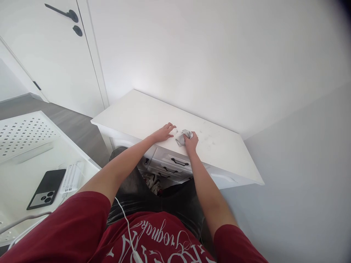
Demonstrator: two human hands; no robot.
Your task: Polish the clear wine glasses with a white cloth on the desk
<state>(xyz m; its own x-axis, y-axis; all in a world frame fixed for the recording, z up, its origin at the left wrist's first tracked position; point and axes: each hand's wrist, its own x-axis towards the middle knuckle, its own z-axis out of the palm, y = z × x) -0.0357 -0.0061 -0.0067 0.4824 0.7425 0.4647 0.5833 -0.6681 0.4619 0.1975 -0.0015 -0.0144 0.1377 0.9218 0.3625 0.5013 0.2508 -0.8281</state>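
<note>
A crumpled grey-white cloth (181, 138) is bunched under my right hand (191, 141), whose fingers are closed on it against the top of a white cabinet (131, 113). To the left of the cloth, my left hand (163, 133) rests low over the same surface with its thumb and fingers apart. A small whitish patch or lump (174, 131) shows by its fingertips; I cannot make out what it is. Faint grey smudges (210, 139) mark the cabinet top to the right of my right hand.
Drawers with dark handles (179, 162) face my legs. At the left stands a white perforated cart (41, 116) holding a phone (46, 189) and a white power strip (71, 178). A white cable (123, 212) hangs across my front. Behind are a wall and a door (52, 51).
</note>
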